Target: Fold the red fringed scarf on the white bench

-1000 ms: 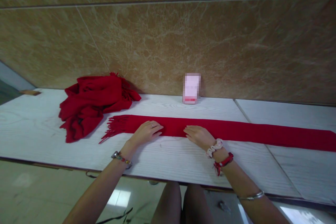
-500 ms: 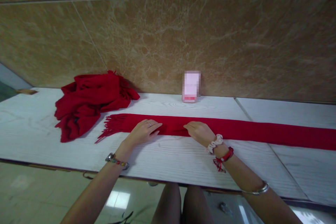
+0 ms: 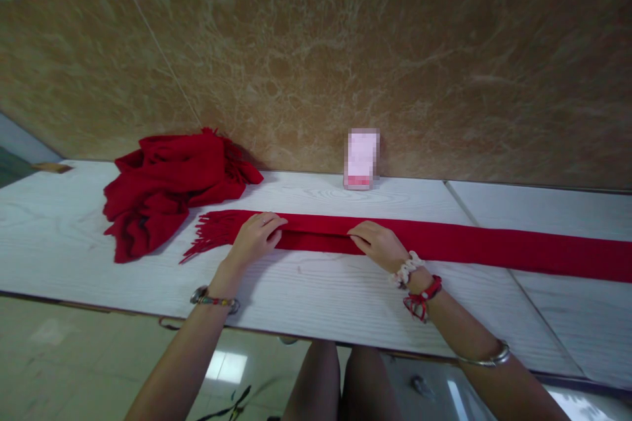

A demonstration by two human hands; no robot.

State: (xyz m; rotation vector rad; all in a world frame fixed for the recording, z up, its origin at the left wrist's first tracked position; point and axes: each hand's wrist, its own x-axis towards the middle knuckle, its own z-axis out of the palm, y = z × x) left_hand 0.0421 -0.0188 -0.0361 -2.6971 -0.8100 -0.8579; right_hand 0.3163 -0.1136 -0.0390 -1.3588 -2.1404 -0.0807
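A long red scarf [image 3: 494, 243] lies in a flat strip along the white table, its fringe at the left end. Near that fringe my left hand [image 3: 257, 235] pinches the cloth between thumb and fingers. Farther right along the strip, my right hand [image 3: 378, 243] grips the cloth too. Between the two hands a fold of the scarf is raised, with a dark gap under it. A crumpled red cloth [image 3: 168, 177] with fringes lies behind and left of the strip, touched by neither hand.
The white table [image 3: 316, 299] runs along a brown marbled wall [image 3: 296, 66]. A pink and white blurred object [image 3: 362, 159] leans upright against the wall. A small brown piece [image 3: 52, 168] lies at the table's far left corner.
My left hand has moved a little left and its fingers have closed on the cloth. A raised fold now runs between the hands. My right hand has hardly moved.
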